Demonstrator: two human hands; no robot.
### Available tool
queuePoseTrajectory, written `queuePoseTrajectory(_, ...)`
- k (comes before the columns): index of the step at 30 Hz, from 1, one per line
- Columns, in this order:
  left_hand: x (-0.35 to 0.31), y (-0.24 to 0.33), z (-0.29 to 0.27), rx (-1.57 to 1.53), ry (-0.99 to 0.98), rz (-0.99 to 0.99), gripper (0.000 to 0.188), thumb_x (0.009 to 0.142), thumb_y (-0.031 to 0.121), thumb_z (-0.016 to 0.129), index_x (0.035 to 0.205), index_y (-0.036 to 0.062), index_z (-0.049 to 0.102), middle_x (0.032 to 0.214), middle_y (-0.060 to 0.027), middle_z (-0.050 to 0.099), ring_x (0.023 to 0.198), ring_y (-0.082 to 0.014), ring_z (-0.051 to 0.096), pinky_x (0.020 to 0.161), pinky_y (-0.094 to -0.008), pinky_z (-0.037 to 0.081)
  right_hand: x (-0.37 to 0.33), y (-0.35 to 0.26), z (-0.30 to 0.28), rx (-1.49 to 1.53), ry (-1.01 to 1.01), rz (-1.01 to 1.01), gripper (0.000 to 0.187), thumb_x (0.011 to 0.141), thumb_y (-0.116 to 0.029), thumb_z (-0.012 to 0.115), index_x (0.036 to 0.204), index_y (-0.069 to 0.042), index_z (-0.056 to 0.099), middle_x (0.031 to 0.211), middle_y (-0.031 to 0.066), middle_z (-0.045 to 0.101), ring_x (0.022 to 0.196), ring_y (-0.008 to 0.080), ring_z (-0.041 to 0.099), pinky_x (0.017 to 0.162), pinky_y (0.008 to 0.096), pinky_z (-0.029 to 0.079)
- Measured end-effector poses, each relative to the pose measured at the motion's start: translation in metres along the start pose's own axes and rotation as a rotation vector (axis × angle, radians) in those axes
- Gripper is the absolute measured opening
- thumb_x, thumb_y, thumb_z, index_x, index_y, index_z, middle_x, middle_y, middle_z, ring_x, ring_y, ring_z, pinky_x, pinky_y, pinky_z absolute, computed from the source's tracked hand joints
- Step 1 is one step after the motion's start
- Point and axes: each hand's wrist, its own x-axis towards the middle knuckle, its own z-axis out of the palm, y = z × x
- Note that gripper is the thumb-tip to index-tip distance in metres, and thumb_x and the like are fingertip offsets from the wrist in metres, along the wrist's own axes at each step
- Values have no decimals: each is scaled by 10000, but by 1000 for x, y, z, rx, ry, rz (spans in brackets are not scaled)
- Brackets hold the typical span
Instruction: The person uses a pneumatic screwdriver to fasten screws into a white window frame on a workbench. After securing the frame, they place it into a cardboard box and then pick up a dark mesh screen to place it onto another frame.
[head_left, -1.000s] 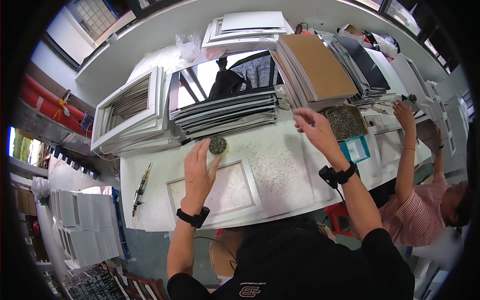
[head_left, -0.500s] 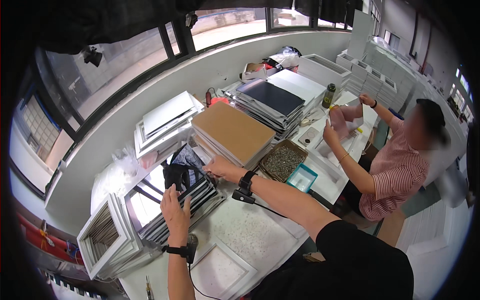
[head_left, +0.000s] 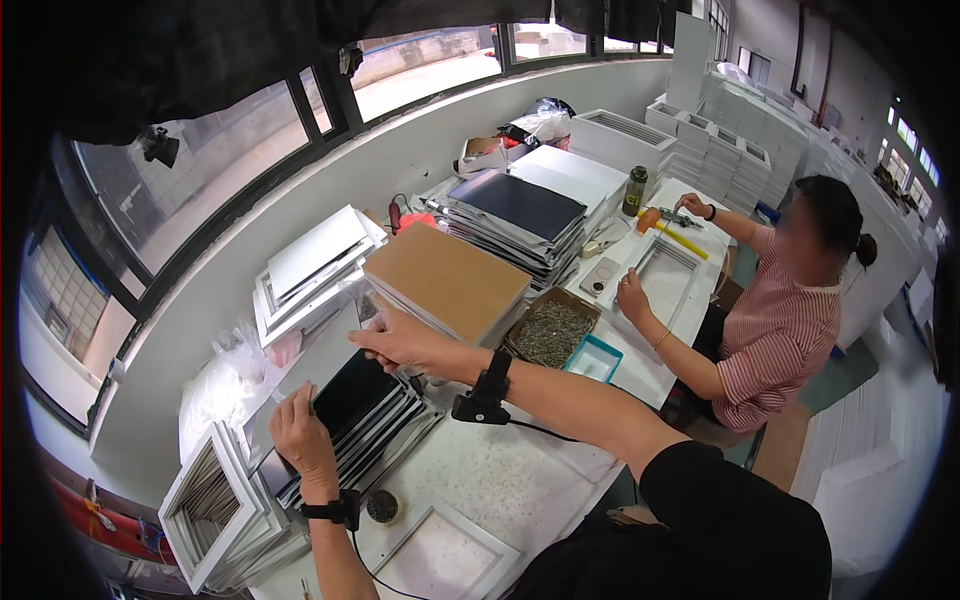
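Observation:
My left hand (head_left: 302, 438) and my right hand (head_left: 398, 340) pinch the edges of a thin greyish sheet (head_left: 318, 365). It looks like a see-through pane, held tilted, its outline only partly clear. Just under and beside it lies a stack of dark-faced flat panels (head_left: 356, 403) with pale edges. Next to my right hand rises a pile of boards topped by a brown board (head_left: 447, 280). An empty-looking white frame (head_left: 497, 548) lies flat on the table in front of me, with a small round pot (head_left: 382, 507) of dark bits near my left wrist.
White frames (head_left: 215, 500) stand stacked at the left. A tray of small metal pieces (head_left: 552, 332) and a teal box (head_left: 593, 358) sit right of the boards. At the right a co-worker (head_left: 785, 310) handles a white frame (head_left: 667, 268), near an orange-and-yellow mallet (head_left: 683, 240).
Both my hands have moved left, the left one also down, and the sheet's dark reflections have gone. The co-worker has lowered a see-through sheet and now handles a silvery tool.

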Motion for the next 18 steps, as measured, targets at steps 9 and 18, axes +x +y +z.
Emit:
queuePoseTrajectory(9, 34, 53, -167, 21, 0, 160, 273, 849, 36, 761, 1107, 106, 709, 926, -74, 708, 856, -298, 640, 824, -403, 489, -125, -68, -26, -741, 98, -851, 567, 875, -377, 831, 1277, -45, 608, 1136, 89, 619, 1044, 222, 616, 894, 361, 529)
queuePoseTrajectory(18, -2, 105, -231, -406, -644, -219, 494, 779, 49, 789, 1263, 75, 692, 994, -147, 678, 884, -342, 586, 831, -412, 468, -210, -9, -7, -508, -294, -488, 260, 974, -254, 743, 1051, -25, 648, 834, 73, 581, 760, 227, 593, 712, 361, 486)
